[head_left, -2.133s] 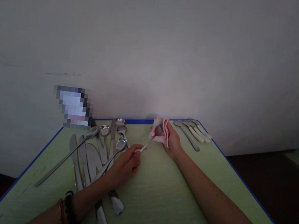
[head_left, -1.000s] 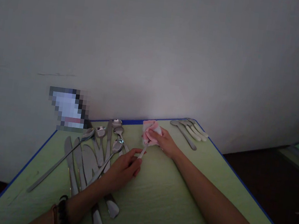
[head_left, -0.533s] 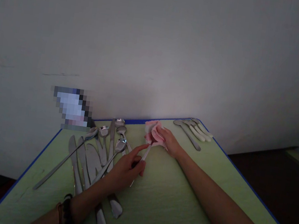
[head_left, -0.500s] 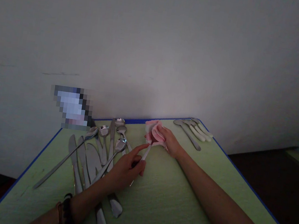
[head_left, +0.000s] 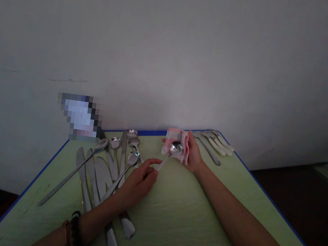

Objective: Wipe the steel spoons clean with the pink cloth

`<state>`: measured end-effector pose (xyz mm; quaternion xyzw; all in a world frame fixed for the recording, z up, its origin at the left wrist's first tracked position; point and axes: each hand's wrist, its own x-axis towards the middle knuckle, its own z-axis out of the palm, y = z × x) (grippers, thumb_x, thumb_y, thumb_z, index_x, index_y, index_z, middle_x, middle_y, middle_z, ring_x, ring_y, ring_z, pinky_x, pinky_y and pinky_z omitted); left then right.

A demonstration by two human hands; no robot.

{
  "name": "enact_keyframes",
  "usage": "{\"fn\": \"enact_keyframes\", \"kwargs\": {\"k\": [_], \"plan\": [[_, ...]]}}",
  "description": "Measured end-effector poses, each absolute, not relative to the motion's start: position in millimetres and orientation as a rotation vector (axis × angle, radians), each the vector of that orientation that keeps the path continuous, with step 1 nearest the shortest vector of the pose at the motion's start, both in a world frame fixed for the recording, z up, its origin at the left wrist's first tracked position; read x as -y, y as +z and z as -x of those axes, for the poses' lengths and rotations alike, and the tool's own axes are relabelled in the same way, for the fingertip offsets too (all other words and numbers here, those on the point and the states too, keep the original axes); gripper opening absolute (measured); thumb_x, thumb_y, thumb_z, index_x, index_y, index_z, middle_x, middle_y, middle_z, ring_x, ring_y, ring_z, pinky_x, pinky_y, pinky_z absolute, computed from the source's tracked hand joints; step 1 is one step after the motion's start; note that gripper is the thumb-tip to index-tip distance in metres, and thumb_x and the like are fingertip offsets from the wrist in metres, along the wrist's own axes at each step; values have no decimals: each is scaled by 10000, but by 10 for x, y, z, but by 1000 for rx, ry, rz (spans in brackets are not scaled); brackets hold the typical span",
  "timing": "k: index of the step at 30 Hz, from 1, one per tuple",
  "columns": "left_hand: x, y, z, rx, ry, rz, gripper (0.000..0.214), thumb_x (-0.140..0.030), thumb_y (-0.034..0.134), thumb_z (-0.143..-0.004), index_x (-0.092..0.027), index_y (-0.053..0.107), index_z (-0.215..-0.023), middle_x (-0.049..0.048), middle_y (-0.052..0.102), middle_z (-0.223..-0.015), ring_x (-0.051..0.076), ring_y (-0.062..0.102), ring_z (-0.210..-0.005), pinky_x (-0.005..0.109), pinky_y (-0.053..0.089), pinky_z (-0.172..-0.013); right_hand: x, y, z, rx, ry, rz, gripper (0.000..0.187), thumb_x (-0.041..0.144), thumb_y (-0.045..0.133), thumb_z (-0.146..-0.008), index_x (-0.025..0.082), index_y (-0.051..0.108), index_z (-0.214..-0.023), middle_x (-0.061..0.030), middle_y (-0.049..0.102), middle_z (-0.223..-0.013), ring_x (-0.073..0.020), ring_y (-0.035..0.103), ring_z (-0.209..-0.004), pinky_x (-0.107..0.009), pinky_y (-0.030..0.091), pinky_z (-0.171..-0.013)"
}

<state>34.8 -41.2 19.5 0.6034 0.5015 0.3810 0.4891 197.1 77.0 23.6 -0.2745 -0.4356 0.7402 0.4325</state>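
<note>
A metal spoon (head_left: 176,147) is gripped by its pale handle in my left hand (head_left: 141,178), which is closed around it. The spoon's shiny bowl lies against a folded pink and white cloth (head_left: 173,135). My right hand (head_left: 194,153) holds that cloth from behind and from the right, its thumb along the cloth's edge and most of its fingers hidden. Several spoons, among them one with a bright bowl (head_left: 133,158), lie on the table beside and behind my left hand. Knives (head_left: 82,172) are spread under and left of my left forearm.
The green table (head_left: 188,215) has a blue edge and stands against a grey wall (head_left: 172,59). White-handled cutlery (head_left: 219,146) and a plain metal piece (head_left: 210,151) lie at the back right. A pixelated phone-like screen (head_left: 80,116) leans at the back left.
The cloth has opened out from around the spoon's bowl, which now shows. My right hand has turned to lie behind the cloth. My left hand keeps hold of the handle.
</note>
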Motion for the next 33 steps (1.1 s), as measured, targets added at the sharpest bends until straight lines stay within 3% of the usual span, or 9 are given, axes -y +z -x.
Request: {"fn": "enact_keyframes", "kwargs": {"k": [10,19,33], "plan": [[413,194,-333,-1249,903,-1505,381,-336,400,-900,-158,411,-1236,-101,335,-543,102,320,-481,213,269,-473,-706,299,-1946,901,2017,722,564,566,288,-886,141,641,-998,-111,715,-830,-229,680,-783,-356,536,-705],[414,199,-333,-1241,808,-1558,380,-280,418,-880,-169,418,-1243,-85,422,-583,92,360,-513,201,273,-487,-686,343,-1946,864,2018,767,535,473,246,-937,127,650,-997,-95,723,-770,-200,691,-743,-329,541,-718],[398,219,-325,-1256,820,-1599,339,-298,416,-880,-123,519,-1152,-78,473,-543,86,375,-471,205,287,-477,-695,315,-1948,823,2072,710,531,494,256,-929,135,644,-986,-97,717,-770,-214,688,-763,-352,533,-746]]}}
